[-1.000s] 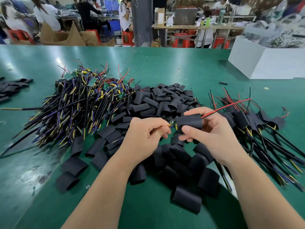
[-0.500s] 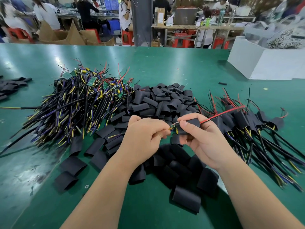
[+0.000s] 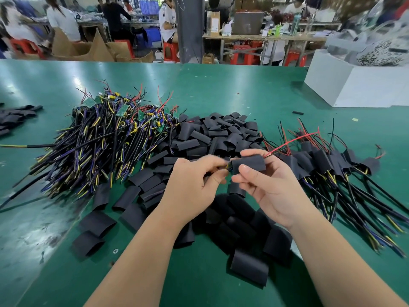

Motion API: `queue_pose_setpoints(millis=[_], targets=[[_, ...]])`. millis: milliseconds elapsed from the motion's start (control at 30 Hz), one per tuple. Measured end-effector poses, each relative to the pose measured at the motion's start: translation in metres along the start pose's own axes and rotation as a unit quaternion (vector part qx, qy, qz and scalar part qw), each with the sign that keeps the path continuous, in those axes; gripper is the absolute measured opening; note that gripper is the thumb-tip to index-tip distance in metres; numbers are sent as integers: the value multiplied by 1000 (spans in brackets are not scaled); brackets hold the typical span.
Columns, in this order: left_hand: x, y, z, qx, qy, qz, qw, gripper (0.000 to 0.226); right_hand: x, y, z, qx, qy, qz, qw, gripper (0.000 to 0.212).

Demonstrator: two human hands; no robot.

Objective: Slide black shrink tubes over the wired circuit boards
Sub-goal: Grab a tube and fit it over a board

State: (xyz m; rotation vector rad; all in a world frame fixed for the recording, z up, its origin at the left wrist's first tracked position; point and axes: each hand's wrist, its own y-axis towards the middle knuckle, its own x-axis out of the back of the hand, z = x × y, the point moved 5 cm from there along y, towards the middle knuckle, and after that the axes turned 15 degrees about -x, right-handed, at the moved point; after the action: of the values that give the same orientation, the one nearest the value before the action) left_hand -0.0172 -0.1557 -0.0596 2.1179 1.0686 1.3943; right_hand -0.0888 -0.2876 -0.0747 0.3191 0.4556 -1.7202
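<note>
Above the middle of the green table, both hands meet over a spread of loose black tubes. Left hand: fingers curled, thumb and forefinger pinching a short bunch of yellow and dark wires right at the near end of one tube. Right hand: thumb on top and forefinger beneath, gripping that held tube, which lies roughly level between the two hands; the other fingers are loosely bent below it. A red wire comes out of the tube's far end and runs up to the right. The board itself is not visible; whether it sits fully inside cannot be told. To the left lies a heap of bare wired boards, with green boards and yellow parts at the far end and dark cables fanning toward the near left. To the right lies a row of sleeved boards, cables trailing toward the near right. A white box stands at the far right of the table, and a small heap of tubes lies at the left edge.
</note>
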Motion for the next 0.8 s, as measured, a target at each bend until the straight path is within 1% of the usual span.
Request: queue_pose_setpoints(millis=[67, 133, 167, 233, 333, 433, 500, 600, 700, 800], targets=[[1, 0, 2, 13, -42, -33, 998, 18, 2, 1, 0, 6, -20, -33, 999, 31], [1, 0, 2, 18, -64, -56, 996, 14, 5, 0, 2, 17, -35, -57, 998, 33], [1, 0, 1, 25, -82, -65, 994, 13, 5, 0, 3, 20, -37, -61, 997, 36], [-1, -1, 1, 49, -126, -77, 988, 19, 5, 0, 3, 22, -30, -47, 998, 44], [0, -1, 1, 70, -152, -88, 982, 27, 5, -1, 5, 28, -42, -27, 998, 48], [0, -1, 0, 81, -184, -98, 975, 25, 6, -3, 9, 53, -94, -51, 993, 49], [-1, -1, -1, 85, -201, -103, 970, 22, 6, -3, 11, 70, -103, -68, 990, 49], [-1, -1, -1, 84, -205, -109, 969, 21, 5, -3, 9, 63, -66, -85, 992, 41], [0, -1, -1, 72, -180, -109, 975, 18, 3, -2, 4, 37, -19, -86, 995, 34], [2, -2, -2, 49, -131, -103, 985, 13, 1, -2, 2, 18, -13, -103, 994, 39]])
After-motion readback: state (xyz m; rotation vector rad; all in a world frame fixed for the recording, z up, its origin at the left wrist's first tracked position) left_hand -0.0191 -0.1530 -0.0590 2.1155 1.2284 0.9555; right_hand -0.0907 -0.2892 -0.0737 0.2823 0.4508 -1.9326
